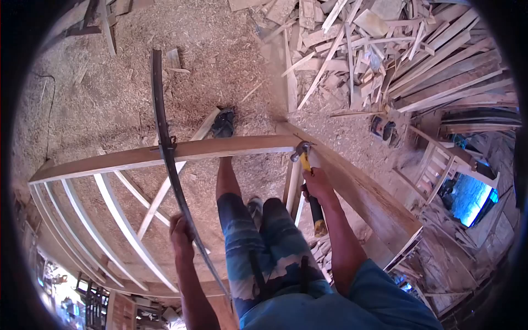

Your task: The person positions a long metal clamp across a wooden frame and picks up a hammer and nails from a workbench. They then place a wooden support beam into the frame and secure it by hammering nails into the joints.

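Observation:
My right hand (319, 184) is closed around a claw hammer (315, 212) with a yellow and black handle. The hammer's metal head is at the corner where a wooden rail (236, 146) meets a wide wooden board (363, 190). My left hand (181, 234) has its fingers curled at a long dark bar clamp (160, 118), on its lower half. This clamp crosses over the rail and runs down towards my body. Several pale slats (118, 212) run from the rail to the far side of the wooden frame.
Shavings cover the floor (99, 104). Offcuts (330, 49) are heaped at upper right, beside stacked long boards (451, 66). A small wooden frame (432, 162) stands at right. A loose strip (162, 198) lies under the slats. My legs (247, 242) are inside the frame.

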A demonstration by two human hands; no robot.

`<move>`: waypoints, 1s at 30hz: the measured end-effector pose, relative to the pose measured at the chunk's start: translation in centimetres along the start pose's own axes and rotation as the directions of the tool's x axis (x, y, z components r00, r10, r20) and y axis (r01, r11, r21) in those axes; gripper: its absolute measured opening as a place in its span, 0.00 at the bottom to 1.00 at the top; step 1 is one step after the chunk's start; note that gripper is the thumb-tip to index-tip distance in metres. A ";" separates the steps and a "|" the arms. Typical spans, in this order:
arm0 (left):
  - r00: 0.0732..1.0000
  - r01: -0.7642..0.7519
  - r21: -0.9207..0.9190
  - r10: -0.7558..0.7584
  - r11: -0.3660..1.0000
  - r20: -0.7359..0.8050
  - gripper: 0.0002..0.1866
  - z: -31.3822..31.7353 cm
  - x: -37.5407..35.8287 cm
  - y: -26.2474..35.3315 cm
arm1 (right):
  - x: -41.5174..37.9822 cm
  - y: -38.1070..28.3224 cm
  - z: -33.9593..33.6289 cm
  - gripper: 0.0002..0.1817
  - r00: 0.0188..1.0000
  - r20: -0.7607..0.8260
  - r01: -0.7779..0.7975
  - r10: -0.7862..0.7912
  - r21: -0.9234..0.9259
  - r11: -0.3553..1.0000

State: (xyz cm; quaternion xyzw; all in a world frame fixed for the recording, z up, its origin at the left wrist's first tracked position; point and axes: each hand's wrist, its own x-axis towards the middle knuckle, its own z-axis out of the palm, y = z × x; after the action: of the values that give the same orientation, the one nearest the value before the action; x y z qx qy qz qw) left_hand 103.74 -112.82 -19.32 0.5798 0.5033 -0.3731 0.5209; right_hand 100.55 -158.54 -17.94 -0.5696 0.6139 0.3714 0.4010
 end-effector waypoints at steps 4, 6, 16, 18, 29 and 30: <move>0.875 0.085 -0.161 0.004 0.983 0.484 0.11 13.4 -1.9 9.5 | 0.8 -1.1 -0.1 0.16 0.997 -0.029 -0.068 0.066 -0.053 0.996; 0.785 0.116 -0.189 0.027 0.975 0.619 0.13 18.6 -2.1 11.9 | 0.6 -2.5 -1.2 0.17 0.996 0.014 -0.088 0.090 -0.120 0.989; 0.506 0.397 -0.263 0.030 0.879 0.862 0.26 29.6 0.2 16.7 | 0.7 -10.2 -4.5 0.19 0.976 0.174 0.149 -0.130 -0.101 0.984; 0.538 0.273 -0.213 0.035 0.938 0.842 0.24 30.9 0.3 17.8 | 0.3 -14.4 -5.1 0.20 0.958 0.207 0.168 -0.196 0.147 0.975; 0.565 -0.043 -0.032 0.051 0.999 0.823 0.11 39.0 7.6 16.8 | 18.1 -21.0 -12.2 0.20 0.772 0.225 0.630 -0.595 -0.397 0.668; 0.571 -0.035 -0.008 0.027 0.999 0.821 0.11 39.6 8.4 16.2 | 18.4 -19.8 -13.6 0.19 0.779 0.230 0.621 -0.583 -0.406 0.670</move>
State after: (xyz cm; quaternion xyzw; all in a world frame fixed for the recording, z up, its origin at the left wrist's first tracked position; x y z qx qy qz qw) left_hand 124.89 -149.18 -30.78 0.3523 0.1932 -0.5923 0.6984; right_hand 118.81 -179.80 -29.35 -0.8024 0.2682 0.3754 0.3784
